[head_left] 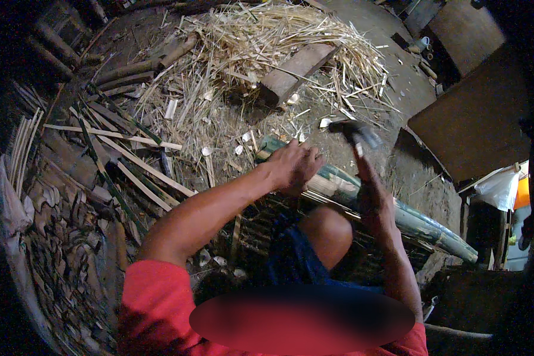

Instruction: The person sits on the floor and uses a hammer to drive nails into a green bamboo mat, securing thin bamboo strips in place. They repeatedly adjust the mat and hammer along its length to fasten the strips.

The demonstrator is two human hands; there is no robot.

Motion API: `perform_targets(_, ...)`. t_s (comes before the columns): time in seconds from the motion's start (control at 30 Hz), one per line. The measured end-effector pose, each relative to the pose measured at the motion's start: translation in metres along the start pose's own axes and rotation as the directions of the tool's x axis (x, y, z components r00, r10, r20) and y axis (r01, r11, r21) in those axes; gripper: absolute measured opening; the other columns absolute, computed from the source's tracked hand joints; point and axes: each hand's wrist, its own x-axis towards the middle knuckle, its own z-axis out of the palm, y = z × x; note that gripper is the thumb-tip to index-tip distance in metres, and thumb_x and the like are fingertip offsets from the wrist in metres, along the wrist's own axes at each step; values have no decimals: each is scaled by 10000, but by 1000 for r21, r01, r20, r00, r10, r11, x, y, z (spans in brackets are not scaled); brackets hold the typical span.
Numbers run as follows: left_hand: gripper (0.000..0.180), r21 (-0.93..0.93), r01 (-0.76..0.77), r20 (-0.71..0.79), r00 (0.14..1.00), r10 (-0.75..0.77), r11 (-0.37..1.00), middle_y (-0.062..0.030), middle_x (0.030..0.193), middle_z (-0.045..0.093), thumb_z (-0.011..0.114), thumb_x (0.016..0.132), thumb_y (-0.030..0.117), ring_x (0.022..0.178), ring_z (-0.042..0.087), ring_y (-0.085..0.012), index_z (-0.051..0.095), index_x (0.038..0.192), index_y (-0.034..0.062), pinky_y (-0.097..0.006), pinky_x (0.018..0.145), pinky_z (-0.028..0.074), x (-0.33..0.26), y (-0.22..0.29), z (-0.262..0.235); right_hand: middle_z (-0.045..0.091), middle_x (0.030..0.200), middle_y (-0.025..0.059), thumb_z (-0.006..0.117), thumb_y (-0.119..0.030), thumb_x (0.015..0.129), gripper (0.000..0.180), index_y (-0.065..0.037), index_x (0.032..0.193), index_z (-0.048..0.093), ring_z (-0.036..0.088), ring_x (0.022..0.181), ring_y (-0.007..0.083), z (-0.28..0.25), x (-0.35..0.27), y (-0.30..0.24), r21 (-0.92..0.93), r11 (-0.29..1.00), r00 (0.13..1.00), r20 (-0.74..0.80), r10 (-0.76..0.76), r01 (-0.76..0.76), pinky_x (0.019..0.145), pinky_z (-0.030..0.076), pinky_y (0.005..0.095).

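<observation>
A thick green-grey bamboo pole [335,185] lies slantwise in front of me, from the middle of the head view down to the right. My left hand [293,167] rests on its upper left part, with the fingers curled over it; whether something small is under them is hidden. In my right hand [377,204] is a hammer [362,154], held upright by its handle above the pole. The hammer's dark head is smeared by motion. My bent knee [326,234] is close to the near side of the pole.
Beyond the pole spreads a heap of pale bamboo shavings [231,38] with a wooden block [296,72] on it. Split bamboo strips [130,139] lie at the left, above a pile of dark chips [65,255]. A brown board [474,113] stands at the right, near a white plastic bag [497,188].
</observation>
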Motion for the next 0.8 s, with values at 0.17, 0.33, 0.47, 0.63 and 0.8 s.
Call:
perform_targets(0.17, 468, -333, 213, 256, 958, -129, 919, -171, 1010, 680, 707, 673, 258, 933, 678, -311, 639, 1064, 11, -439, 767, 495, 2, -3, -5, 624, 992, 207, 626, -40, 825, 827, -303, 1542, 308, 646, 851, 417, -18, -7, -58, -82, 975, 952, 247, -179, 204, 717, 533, 454)
perform_targets(0.33, 452, -240, 54, -22, 998, -61, 969, -148, 939, 681, 737, 672, 301, 881, 668, -351, 650, 1021, 28, -479, 800, 511, 4, -5, 3, 649, 1017, 202, 542, 23, 879, 700, -249, 1503, 377, 660, 848, 375, -22, 4, -104, -76, 919, 914, 167, -370, 386, 686, 535, 424)
perform_targets(0.47, 924, -294, 173, 339, 939, -66, 940, -220, 1440, 431, 717, 684, 497, 1325, 417, -389, 423, 1421, 22, -627, 1097, 263, 7, -8, 7, 569, 809, 170, 564, 22, 837, 751, -246, 1510, 368, 596, 701, 368, -6, 23, -112, -216, 919, 906, 344, -245, 330, 627, 498, 446)
perform_targets(0.63, 496, -281, 100, 196, 980, -45, 954, -162, 985, 633, 729, 676, 282, 985, 619, -344, 586, 1068, 15, -475, 838, 510, 8, -11, 15, 587, 850, 190, 536, 21, 855, 714, -241, 1502, 384, 598, 727, 379, -2, 14, -100, 7, 973, 955, 191, -227, 230, 667, 506, 453)
perform_targets(0.8, 386, -216, 39, -96, 993, -61, 976, -152, 995, 661, 724, 666, 244, 993, 622, -344, 626, 989, 57, -459, 841, 524, 8, -10, 21, 606, 940, 201, 556, -27, 847, 717, -258, 1498, 365, 626, 792, 411, 4, 22, -94, -227, 937, 924, 338, -181, 267, 691, 516, 488)
